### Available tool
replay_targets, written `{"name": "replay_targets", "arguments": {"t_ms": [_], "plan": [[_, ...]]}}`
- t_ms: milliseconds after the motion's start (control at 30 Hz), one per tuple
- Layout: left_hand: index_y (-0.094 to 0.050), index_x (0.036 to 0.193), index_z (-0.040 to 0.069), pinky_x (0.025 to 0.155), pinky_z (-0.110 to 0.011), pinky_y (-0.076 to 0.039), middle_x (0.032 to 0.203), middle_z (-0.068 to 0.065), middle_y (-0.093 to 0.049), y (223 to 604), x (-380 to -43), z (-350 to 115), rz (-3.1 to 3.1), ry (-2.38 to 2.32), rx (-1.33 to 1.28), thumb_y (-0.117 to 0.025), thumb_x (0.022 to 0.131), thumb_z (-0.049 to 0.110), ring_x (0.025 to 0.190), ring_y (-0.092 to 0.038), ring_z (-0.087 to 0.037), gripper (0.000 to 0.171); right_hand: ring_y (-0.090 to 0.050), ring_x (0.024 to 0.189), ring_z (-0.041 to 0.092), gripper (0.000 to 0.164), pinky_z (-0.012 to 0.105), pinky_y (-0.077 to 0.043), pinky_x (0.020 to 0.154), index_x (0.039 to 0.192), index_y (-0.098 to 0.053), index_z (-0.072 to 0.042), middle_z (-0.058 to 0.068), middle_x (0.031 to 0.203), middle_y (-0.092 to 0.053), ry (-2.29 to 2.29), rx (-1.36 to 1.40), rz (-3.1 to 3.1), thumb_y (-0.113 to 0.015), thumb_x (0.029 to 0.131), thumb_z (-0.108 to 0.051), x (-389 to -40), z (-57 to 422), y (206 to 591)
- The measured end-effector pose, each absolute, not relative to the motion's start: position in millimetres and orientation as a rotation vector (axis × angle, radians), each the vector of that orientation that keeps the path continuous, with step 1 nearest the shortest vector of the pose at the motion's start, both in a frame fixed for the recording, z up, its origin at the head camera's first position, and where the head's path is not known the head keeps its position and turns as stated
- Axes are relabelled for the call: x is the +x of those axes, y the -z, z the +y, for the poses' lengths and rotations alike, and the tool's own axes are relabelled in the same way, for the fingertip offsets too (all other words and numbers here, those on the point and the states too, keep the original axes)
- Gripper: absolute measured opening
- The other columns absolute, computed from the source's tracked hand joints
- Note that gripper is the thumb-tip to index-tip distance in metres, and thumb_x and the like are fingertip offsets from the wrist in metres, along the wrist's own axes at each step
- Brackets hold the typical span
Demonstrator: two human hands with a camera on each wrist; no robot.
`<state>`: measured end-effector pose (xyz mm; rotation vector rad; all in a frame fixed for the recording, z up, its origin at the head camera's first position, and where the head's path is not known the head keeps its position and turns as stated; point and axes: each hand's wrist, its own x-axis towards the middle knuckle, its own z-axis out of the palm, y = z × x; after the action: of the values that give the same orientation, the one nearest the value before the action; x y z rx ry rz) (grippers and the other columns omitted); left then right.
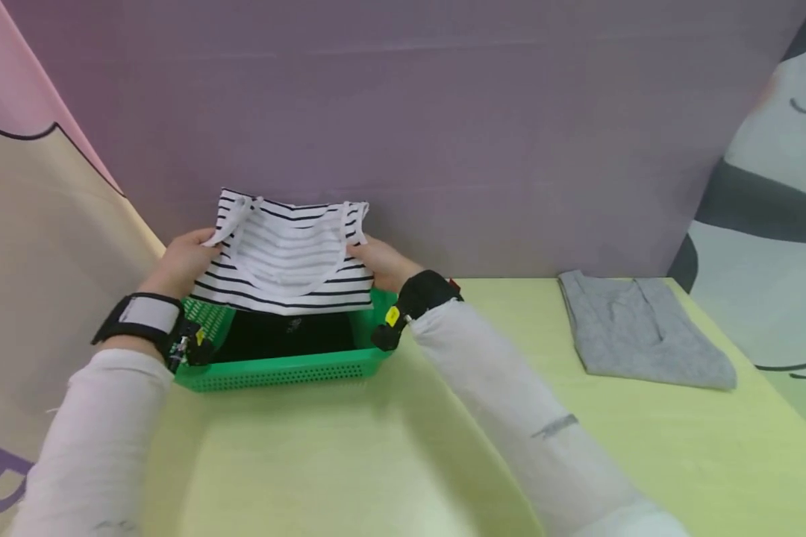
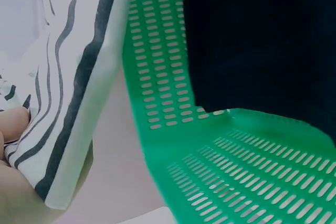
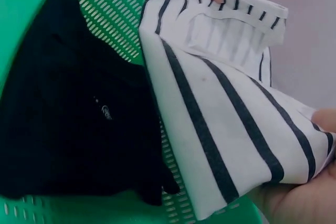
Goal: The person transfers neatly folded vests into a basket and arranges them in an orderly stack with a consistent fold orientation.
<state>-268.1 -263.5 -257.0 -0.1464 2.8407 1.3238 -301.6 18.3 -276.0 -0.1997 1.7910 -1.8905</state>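
A folded white shirt with black stripes point(image 1: 289, 287) is held up by both hands over the back of a green basket point(image 1: 289, 373). My left hand point(image 1: 184, 261) pinches its left side, thumb on top. On the opposite side my right hand point(image 1: 384, 261) grips the edge, its thumb on the cloth and the other fingers mostly hidden underneath. The neckline faces up toward the head camera. Inside the basket lies a black garment point(image 3: 84, 114) with a small pale print, also seen in the left wrist view beside the perforated green wall point(image 2: 157, 51).
A folded grey garment point(image 1: 645, 332) lies at the right on the pale yellow table point(image 1: 295, 462). Behind the table rises a purple-grey backdrop point(image 1: 443, 134), and a printed cloth point(image 1: 47, 268) hangs along the left side, close to the left arm.
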Motion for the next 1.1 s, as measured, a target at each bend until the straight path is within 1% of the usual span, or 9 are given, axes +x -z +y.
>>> {"name": "replay_targets", "arguments": {"t_ms": [67,133,200,267,400,567,733,900,1100], "plan": [[-0.017,0.147,0.004,0.093,-0.049,-0.041,0.144,-0.029,-0.029,261,-269,-265,2.833,-1.353,-0.164,-0.027,0.101,0.021,0.119,-0.038,-0.039,0.05,-0.051,0.108,0.022,0.044,0.039,-0.043,0.091,0.145,-0.024,-0.026,0.009,0.127,-0.051,1.906,-0.197,1.772,-0.032,0.102,-0.023,-303,15,280],[-0.015,0.147,0.003,0.1,-0.054,-0.036,0.146,-0.029,-0.025,266,-270,-267,2.827,-1.369,-0.182,-0.027,0.101,0.019,0.125,-0.033,-0.042,0.05,-0.052,0.101,0.019,0.043,0.035,-0.044,0.084,0.145,-0.025,-0.026,0.007,0.119,-0.052,1.918,-0.184,1.741,-0.032,0.102,-0.023,-304,12,283],[-0.014,0.147,0.003,0.103,-0.055,-0.033,0.148,-0.029,-0.022,270,-270,-270,2.828,-1.38,-0.204,-0.027,0.101,0.017,0.129,-0.029,-0.042,0.05,-0.052,0.096,0.018,0.043,0.033,-0.044,0.079,0.145,-0.025,-0.026,0.005,0.113,-0.052,1.923,-0.172,1.716,-0.032,0.102,-0.023,-305,10,287],[-0.014,0.147,0.003,0.104,-0.056,-0.031,0.148,-0.029,-0.023,272,-271,-271,2.841,-1.387,-0.215,-0.027,0.1,0.016,0.13,-0.029,-0.042,0.05,-0.052,0.095,0.017,0.043,0.032,-0.044,0.077,0.144,-0.026,-0.025,0.004,0.111,-0.052,1.929,-0.17,1.703,-0.032,0.102,-0.023,-306,8,290],[-0.019,0.147,0.004,0.103,-0.055,-0.034,0.146,-0.028,-0.028,273,-276,-269,2.863,-1.406,-0.227,-0.028,0.1,0.016,0.127,-0.033,-0.04,0.049,-0.051,0.102,0.019,0.044,0.034,-0.043,0.085,0.145,-0.025,-0.025,0.007,0.122,-0.052,1.942,-0.178,1.717,-0.033,0.102,-0.023,-307,8,292],[-0.024,0.146,0.005,0.099,-0.053,-0.038,0.143,-0.028,-0.033,277,-276,-266,2.876,-1.401,-0.281,-0.029,0.1,0.014,0.121,-0.037,-0.038,0.047,-0.049,0.114,0.023,0.044,0.038,-0.041,0.095,0.145,-0.023,-0.024,0.012,0.137,-0.045,1.932,-0.197,1.704,-0.031,0.102,-0.022,-309,8,296],[-0.025,0.145,0.002,0.1,-0.054,-0.036,0.144,-0.029,-0.031,283,-275,-262,2.864,-1.396,-0.27,-0.029,0.1,0.013,0.123,-0.035,-0.039,0.047,-0.047,0.119,0.024,0.045,0.039,-0.04,0.097,0.147,-0.022,-0.026,0.012,0.139,-0.043,1.899,-0.197,1.744,-0.031,0.102,-0.023,-308,7,302],[-0.029,0.143,0.0,0.101,-0.051,-0.034,0.142,-0.029,-0.033,290,-274,-258,2.874,-1.409,-0.234,-0.031,0.098,0.009,0.121,-0.035,-0.037,0.046,-0.043,0.125,0.026,0.047,0.042,-0.036,0.105,0.148,-0.02,-0.025,0.012,0.14,-0.043,1.877,-0.177,1.808,-0.032,0.102,-0.023,-305,8,305],[-0.022,0.146,0.003,0.097,-0.051,-0.037,0.144,-0.029,-0.031,297,-269,-263,2.852,-1.378,-0.282,-0.029,0.099,0.013,0.116,-0.036,-0.037,0.048,-0.038,0.131,0.027,0.048,0.044,-0.031,0.11,0.149,-0.018,-0.023,0.011,0.144,-0.038,1.788,-0.199,1.885,-0.031,0.102,-0.024,-303,5,306]]}}
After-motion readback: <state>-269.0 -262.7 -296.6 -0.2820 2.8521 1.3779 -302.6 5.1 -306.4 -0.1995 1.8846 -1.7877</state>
